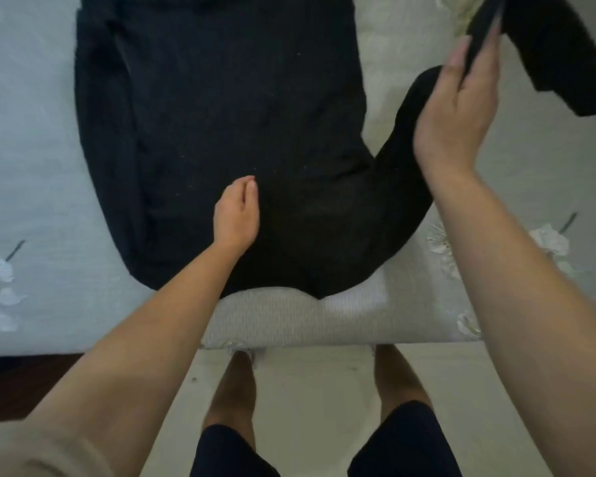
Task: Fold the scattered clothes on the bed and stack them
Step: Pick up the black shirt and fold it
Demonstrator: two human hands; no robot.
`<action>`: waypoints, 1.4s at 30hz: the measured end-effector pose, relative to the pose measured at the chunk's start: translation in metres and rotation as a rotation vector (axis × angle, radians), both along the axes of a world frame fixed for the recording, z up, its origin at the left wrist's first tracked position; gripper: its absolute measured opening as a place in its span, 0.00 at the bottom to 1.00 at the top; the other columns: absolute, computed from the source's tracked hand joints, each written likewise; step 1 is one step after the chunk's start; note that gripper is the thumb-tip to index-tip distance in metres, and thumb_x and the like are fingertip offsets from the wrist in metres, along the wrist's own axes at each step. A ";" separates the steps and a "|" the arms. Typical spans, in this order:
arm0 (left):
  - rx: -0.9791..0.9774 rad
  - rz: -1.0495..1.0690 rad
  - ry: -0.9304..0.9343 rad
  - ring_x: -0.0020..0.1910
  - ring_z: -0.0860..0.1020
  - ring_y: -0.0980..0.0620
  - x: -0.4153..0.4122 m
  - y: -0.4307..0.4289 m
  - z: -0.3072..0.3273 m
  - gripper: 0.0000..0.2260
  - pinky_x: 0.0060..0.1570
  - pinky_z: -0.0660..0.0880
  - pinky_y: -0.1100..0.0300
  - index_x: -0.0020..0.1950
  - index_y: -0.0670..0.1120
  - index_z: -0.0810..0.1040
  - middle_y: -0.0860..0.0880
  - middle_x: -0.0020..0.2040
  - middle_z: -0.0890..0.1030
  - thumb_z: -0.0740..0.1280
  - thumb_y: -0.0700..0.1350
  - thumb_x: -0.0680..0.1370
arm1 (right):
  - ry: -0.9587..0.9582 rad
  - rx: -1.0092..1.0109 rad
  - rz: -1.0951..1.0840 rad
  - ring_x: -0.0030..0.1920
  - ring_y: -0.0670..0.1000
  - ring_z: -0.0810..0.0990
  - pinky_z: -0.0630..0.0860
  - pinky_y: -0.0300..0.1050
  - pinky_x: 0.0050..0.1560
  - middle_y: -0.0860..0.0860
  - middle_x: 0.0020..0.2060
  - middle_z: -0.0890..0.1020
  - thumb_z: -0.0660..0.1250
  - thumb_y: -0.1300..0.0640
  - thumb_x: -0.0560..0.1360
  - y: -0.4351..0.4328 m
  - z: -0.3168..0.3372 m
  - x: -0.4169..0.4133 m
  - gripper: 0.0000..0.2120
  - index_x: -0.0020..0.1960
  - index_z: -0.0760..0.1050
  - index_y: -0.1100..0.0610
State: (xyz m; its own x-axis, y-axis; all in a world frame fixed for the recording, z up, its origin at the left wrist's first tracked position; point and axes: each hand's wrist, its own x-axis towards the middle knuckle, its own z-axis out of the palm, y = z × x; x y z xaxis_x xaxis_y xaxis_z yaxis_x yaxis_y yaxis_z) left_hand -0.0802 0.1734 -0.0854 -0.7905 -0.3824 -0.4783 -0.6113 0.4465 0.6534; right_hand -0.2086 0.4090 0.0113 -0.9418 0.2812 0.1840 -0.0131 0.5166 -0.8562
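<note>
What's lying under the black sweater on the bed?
Pale ribbed fabric shows past the black sweater's near edge, on the floral bedsheet. How far it runs underneath is covered.

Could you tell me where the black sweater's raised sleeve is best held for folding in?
Just short of the cuff, pinched from the right as the right hand does: the sleeve arcs free there, while the left hand rests on the body.

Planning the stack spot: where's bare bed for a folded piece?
Widest free patch: bedspread left of the black garment. A narrower strip lies right of it, but the right hand holds the sleeve there. Centre is crowded: garment and left hand.
</note>
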 end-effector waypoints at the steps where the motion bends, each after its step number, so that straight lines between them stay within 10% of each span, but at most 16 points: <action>1: 0.123 0.205 -0.029 0.66 0.74 0.52 0.004 -0.023 0.004 0.18 0.64 0.71 0.56 0.71 0.48 0.73 0.52 0.62 0.78 0.55 0.52 0.85 | 0.049 0.081 0.075 0.73 0.47 0.67 0.62 0.31 0.70 0.56 0.74 0.69 0.51 0.53 0.86 -0.033 -0.003 0.009 0.23 0.78 0.60 0.61; 6: 0.655 0.889 -0.020 0.67 0.74 0.44 0.033 -0.134 -0.005 0.31 0.64 0.73 0.47 0.74 0.45 0.68 0.42 0.69 0.75 0.47 0.64 0.83 | -0.036 0.746 0.728 0.66 0.62 0.74 0.74 0.55 0.63 0.60 0.75 0.67 0.59 0.51 0.83 -0.164 -0.080 0.080 0.26 0.79 0.60 0.52; 10: 0.696 0.862 0.012 0.63 0.77 0.45 0.046 -0.159 -0.014 0.40 0.59 0.75 0.47 0.74 0.45 0.69 0.43 0.66 0.77 0.49 0.74 0.76 | -0.378 1.080 1.163 0.80 0.64 0.42 0.50 0.63 0.79 0.56 0.81 0.42 0.51 0.44 0.84 -0.181 -0.144 0.130 0.31 0.82 0.42 0.49; 14: 0.351 0.630 0.019 0.53 0.77 0.53 0.031 -0.143 -0.016 0.31 0.55 0.76 0.54 0.59 0.53 0.74 0.52 0.53 0.77 0.59 0.76 0.71 | -0.384 1.074 1.077 0.78 0.65 0.34 0.39 0.68 0.77 0.57 0.80 0.38 0.47 0.35 0.82 -0.159 -0.153 0.139 0.33 0.82 0.41 0.46; 20: -0.292 0.122 0.069 0.65 0.70 0.53 -0.008 -0.102 -0.029 0.46 0.59 0.72 0.58 0.72 0.52 0.67 0.50 0.67 0.68 0.66 0.78 0.62 | -0.558 1.085 0.965 0.75 0.65 0.26 0.35 0.73 0.73 0.55 0.77 0.27 0.41 0.22 0.74 -0.134 -0.161 0.132 0.44 0.80 0.31 0.44; 24: -0.517 -0.076 0.202 0.59 0.74 0.54 -0.040 -0.078 -0.041 0.29 0.54 0.75 0.60 0.71 0.50 0.68 0.49 0.62 0.73 0.71 0.59 0.74 | -0.525 1.092 0.931 0.75 0.65 0.26 0.36 0.73 0.73 0.55 0.77 0.28 0.38 0.22 0.73 -0.136 -0.168 0.134 0.44 0.80 0.32 0.44; 28: -0.114 0.659 0.250 0.52 0.78 0.58 -0.035 -0.108 -0.041 0.16 0.43 0.73 0.72 0.67 0.50 0.70 0.55 0.52 0.77 0.65 0.42 0.80 | -0.487 1.084 0.893 0.76 0.65 0.28 0.37 0.73 0.74 0.55 0.78 0.30 0.39 0.21 0.73 -0.135 -0.170 0.137 0.44 0.80 0.33 0.44; 31: 0.134 0.971 0.173 0.52 0.80 0.53 -0.001 -0.141 -0.043 0.17 0.51 0.82 0.55 0.66 0.52 0.69 0.54 0.55 0.75 0.64 0.40 0.80 | -0.447 1.080 0.861 0.77 0.65 0.31 0.39 0.72 0.74 0.55 0.79 0.33 0.40 0.21 0.73 -0.134 -0.172 0.141 0.44 0.81 0.36 0.44; 37: -0.463 0.607 0.418 0.57 0.74 0.56 0.023 -0.134 -0.036 0.20 0.59 0.74 0.64 0.70 0.44 0.69 0.47 0.59 0.73 0.64 0.39 0.78 | -0.415 1.076 0.855 0.78 0.65 0.33 0.40 0.72 0.75 0.56 0.80 0.35 0.39 0.22 0.73 -0.133 -0.175 0.142 0.44 0.81 0.37 0.45; 39: -0.645 0.186 0.587 0.62 0.73 0.48 0.018 -0.122 -0.038 0.16 0.65 0.70 0.55 0.65 0.43 0.73 0.43 0.61 0.74 0.64 0.43 0.78 | -0.411 1.068 0.860 0.78 0.65 0.33 0.40 0.72 0.75 0.56 0.80 0.35 0.40 0.22 0.74 -0.133 -0.176 0.142 0.44 0.81 0.37 0.45; 42: -0.831 -0.575 0.299 0.76 0.60 0.40 -0.001 -0.120 -0.052 0.22 0.74 0.55 0.41 0.75 0.49 0.65 0.40 0.75 0.64 0.56 0.55 0.82 | -0.401 1.054 0.860 0.78 0.65 0.33 0.42 0.72 0.74 0.56 0.80 0.35 0.41 0.23 0.74 -0.132 -0.175 0.143 0.43 0.81 0.38 0.45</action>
State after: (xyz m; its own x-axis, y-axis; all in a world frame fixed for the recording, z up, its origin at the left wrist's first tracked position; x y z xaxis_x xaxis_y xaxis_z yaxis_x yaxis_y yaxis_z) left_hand -0.0811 0.0537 -0.1377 -0.9995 -0.0309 0.0067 -0.0301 0.9947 0.0980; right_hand -0.0659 0.2766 -0.1641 -0.7838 -0.4972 -0.3722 -0.4982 0.8611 -0.1012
